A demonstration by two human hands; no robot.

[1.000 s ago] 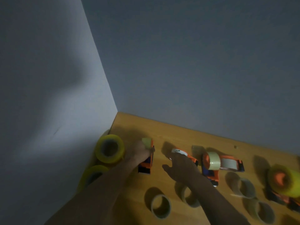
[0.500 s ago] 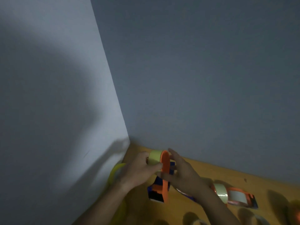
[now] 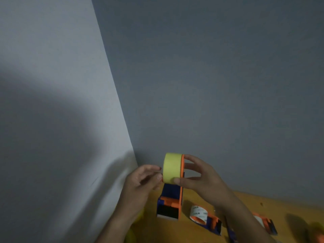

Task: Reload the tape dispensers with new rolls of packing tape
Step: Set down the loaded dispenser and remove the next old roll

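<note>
bare hands and forearms, nothing worn

two arms enter from the lower edge. both forearms are bare up to where the picture cuts them off; no sleeve or cuff shows. the left hand [image 3: 142,179] and the right hand [image 3: 201,178] wear no glove, and no ring, watch or band is visible on the wrists or fingers [image 3: 188,157]. the light is dim and the view soft, so finer detail such as nails cannot be made out.

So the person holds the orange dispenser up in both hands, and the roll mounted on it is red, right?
Not quite: the head view shows the roll is pale yellow, not red. The rest holds: the orange dispenser is raised off the table, with the left hand and right hand on it.
</note>
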